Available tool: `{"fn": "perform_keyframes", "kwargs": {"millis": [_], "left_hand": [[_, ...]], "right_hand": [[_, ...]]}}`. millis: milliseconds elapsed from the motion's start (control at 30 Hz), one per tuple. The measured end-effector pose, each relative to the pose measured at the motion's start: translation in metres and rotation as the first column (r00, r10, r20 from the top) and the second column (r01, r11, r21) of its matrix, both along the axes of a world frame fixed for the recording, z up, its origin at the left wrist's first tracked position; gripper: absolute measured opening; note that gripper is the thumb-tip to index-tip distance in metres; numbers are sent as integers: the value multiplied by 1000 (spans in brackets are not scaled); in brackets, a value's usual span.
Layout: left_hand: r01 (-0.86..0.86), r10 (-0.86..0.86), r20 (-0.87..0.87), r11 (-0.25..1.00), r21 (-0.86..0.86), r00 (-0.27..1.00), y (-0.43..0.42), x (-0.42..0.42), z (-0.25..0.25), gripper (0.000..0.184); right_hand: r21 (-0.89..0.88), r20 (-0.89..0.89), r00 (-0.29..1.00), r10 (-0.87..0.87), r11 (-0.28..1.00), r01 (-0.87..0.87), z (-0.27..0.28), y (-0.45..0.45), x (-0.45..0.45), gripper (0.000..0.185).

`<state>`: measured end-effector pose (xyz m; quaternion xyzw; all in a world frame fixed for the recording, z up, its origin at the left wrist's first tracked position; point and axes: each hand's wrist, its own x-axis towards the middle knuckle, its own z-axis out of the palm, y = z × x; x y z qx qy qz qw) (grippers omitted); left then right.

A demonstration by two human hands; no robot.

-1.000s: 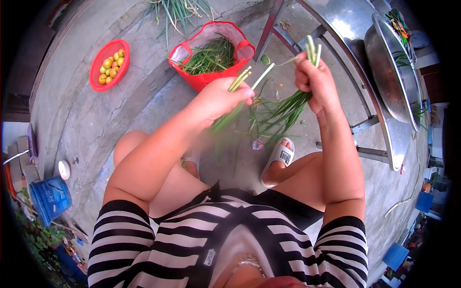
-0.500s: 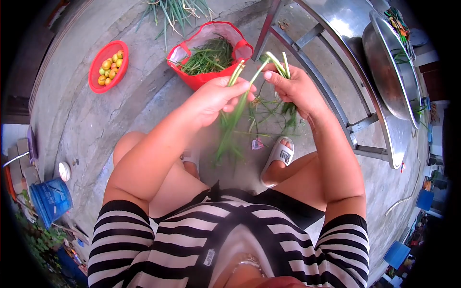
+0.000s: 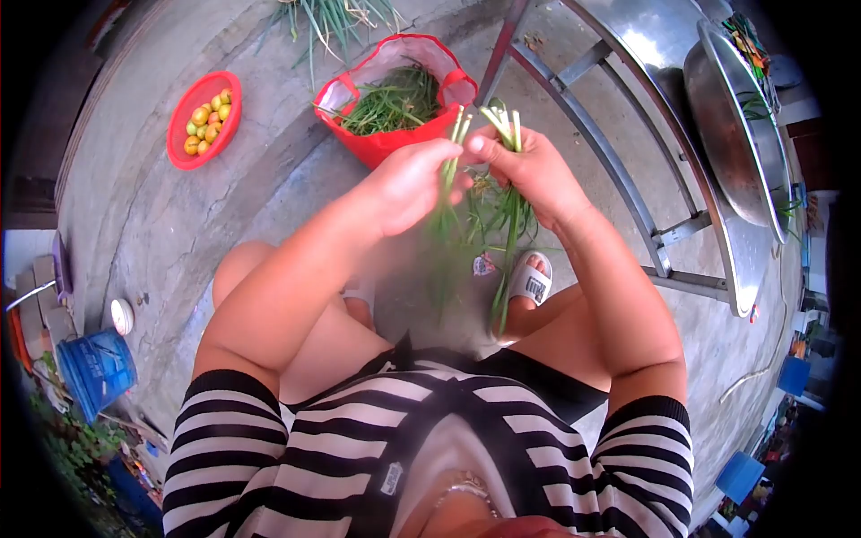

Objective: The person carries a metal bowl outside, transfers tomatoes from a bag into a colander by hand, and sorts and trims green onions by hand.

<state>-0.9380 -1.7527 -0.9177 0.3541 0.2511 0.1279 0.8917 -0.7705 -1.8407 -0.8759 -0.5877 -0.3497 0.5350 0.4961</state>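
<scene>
My left hand (image 3: 414, 184) is closed around a few thin green vegetable stalks (image 3: 455, 148), their pale ends pointing up and their leafy ends hanging down, blurred. Close beside it, my right hand (image 3: 531, 175) grips a bunch of green vegetable stalks (image 3: 508, 215). Pale cut ends stick up above the right thumb, and long green ends trail toward the right foot. The two hands nearly touch at the fingertips. Just beyond them stands a red bag (image 3: 381, 143) with a white lining, holding a heap of loose greens (image 3: 386, 108).
A red plastic basket (image 3: 178, 152) of yellow-orange fruits (image 3: 208, 121) sits at the left. Long green onions (image 3: 327, 27) lie at the top. On the right, a metal table (image 3: 740, 269) bears a large steel basin (image 3: 731, 125). A blue bucket (image 3: 94, 377) stands far left.
A long stalk that stretched between my hands now hangs with the bunch in my right hand. My hands have come closer together, and the left-hand stalks stand more upright.
</scene>
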Motion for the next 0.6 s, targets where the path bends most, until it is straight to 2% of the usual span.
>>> {"fn": "perform_keyframes", "kwargs": {"millis": [67,133,233,333,433,467,500,533,567,600], "left_hand": [[27,-25,-29,997,77,999,-1,0,-1,37],[77,-69,-53,984,159,996,-1,-1,1,36],[167,-165,-27,970,179,986,1,-2,8,36],[142,-128,-118,983,118,985,-2,-5,13,38],[-8,61,-130,929,371,990,8,-6,2,39],[-53,157,-182,879,474,971,12,-7,6,35],[-16,231,-217,718,696,948,17,-9,5,33],[42,313,-228,505,862,922,22,-11,8,30],[117,394,-214,257,959,894,24,-11,11,28],[102,412,-231,312,945,882,22,-10,13,21]], "right_hand": [[-36,-1,1000,30,999,-30,-10,2,1,24],[-63,-96,994,50,996,-56,-8,2,4,17],[-95,-213,975,62,992,-84,-11,2,11,13],[-115,-243,970,6,993,-35,-12,1,12,13],[-76,-170,984,-54,996,41,-5,2,18,13],[-52,-134,988,-71,997,65,-3,3,21,13],[-38,-126,989,-80,996,76,-3,3,25,13],[-24,-117,989,-88,996,86,-3,4,29,13],[-10,-109,989,-96,995,95,-2,4,33,13],[-17,-123,987,-106,994,105,-1,3,34,13]]}}
